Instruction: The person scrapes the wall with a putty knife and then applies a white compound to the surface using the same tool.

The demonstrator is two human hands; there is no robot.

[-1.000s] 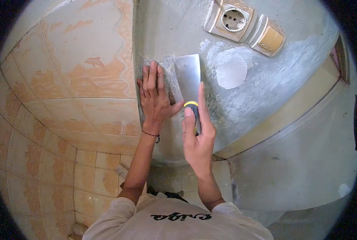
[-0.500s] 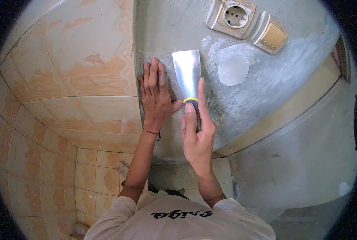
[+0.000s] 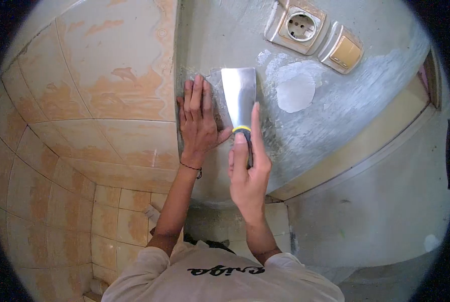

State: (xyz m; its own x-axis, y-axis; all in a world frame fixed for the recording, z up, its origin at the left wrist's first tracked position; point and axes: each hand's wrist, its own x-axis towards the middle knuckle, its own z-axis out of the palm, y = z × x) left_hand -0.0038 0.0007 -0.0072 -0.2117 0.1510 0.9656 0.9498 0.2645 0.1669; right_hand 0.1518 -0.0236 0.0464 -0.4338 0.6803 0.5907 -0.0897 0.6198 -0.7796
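Observation:
My right hand (image 3: pixel 250 171) is wrapped round the dark handle of a putty knife (image 3: pixel 240 95), its index finger stretched along the blade's side. The wide metal blade points up, over the grey wall (image 3: pixel 305 136), and a yellow ring marks where it joins the handle. Flat on the same wall, beside the tiled edge, lies my left hand (image 3: pixel 197 126), fingers stretched out and thumb towards the handle. To the right of the blade is a white patch (image 3: pixel 295 93) on the wall.
A wall socket (image 3: pixel 300 26) and a light switch (image 3: pixel 344 50) sit at the upper right. Orange and white tiles (image 3: pixel 124 85) cover the left side. A pale frame strip (image 3: pixel 356 151) runs diagonally at the right.
The view has shifted slightly, so the socket, switch and white patch sit a little lower and to the right. Both hands hold nearly the same pose, and the putty knife remains in my right hand.

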